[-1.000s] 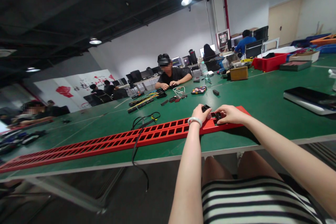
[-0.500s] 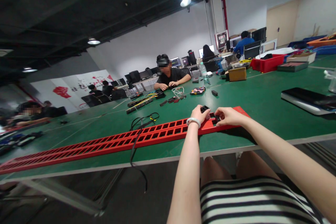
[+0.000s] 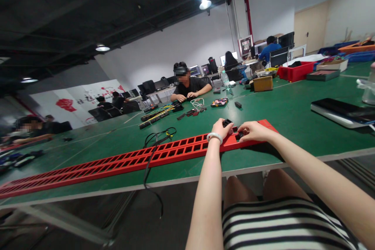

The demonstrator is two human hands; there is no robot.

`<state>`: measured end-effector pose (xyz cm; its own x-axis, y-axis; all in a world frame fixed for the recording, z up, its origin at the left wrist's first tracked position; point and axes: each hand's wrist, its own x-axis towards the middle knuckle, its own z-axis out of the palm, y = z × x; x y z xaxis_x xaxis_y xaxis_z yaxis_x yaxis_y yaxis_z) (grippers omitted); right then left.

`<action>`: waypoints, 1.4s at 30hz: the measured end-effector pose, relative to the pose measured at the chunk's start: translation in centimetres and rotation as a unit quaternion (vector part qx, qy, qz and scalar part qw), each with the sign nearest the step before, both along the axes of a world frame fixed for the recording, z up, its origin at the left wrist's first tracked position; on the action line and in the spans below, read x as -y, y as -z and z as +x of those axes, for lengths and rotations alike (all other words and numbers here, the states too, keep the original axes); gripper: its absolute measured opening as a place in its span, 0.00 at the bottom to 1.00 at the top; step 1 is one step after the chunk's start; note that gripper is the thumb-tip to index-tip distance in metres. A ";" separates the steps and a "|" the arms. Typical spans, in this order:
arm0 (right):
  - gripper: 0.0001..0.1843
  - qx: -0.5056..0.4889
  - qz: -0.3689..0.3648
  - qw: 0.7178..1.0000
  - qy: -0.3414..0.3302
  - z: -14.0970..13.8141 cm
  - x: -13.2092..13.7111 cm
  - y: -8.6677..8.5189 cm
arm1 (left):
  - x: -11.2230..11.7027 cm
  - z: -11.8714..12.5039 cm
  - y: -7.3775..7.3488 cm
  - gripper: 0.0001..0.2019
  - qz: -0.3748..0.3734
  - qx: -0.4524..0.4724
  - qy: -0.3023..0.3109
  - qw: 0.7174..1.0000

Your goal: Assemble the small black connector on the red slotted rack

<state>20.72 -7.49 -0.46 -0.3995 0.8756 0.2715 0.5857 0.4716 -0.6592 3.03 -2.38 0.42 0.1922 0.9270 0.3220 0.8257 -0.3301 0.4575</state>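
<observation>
A long red slotted rail (image 3: 164,152) lies across the green table (image 3: 293,121), running from far left to in front of me. Both hands rest at its right end. My left hand (image 3: 221,129), with a pale bracelet on the wrist, has its fingers curled around a small black part (image 3: 227,123). My right hand (image 3: 252,131) is closed in a pinch on another small black piece (image 3: 240,134) pressed against the rail. The slots under my fingers are hidden.
A black cable (image 3: 155,140) crosses the rail and hangs off the table edge. A flat dark tray (image 3: 342,112) lies at right. A person (image 3: 189,84) sits across the table with wires and black strips (image 3: 159,112). Boxes, a red bin (image 3: 295,72) and a bottle stand farther back.
The view has drifted slightly. My hands stay at the right end of the rail, with only small finger movements on the black parts.
</observation>
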 end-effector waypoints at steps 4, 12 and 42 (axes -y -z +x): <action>0.24 0.003 0.005 1.000 0.000 0.0 0.0 -0.1 | 0.0 0.0 0.0 0.19 -0.002 0.002 0.002 1.000; 0.25 0.009 0.022 1.000 -0.010 0.0 -0.2 0.2 | -0.4 -0.2 0.4 0.20 0.005 -0.001 0.009 1.000; 0.18 0.049 0.122 0.991 -0.027 0.1 0.4 0.5 | 0.0 0.3 0.1 0.18 -0.020 0.006 -0.020 1.000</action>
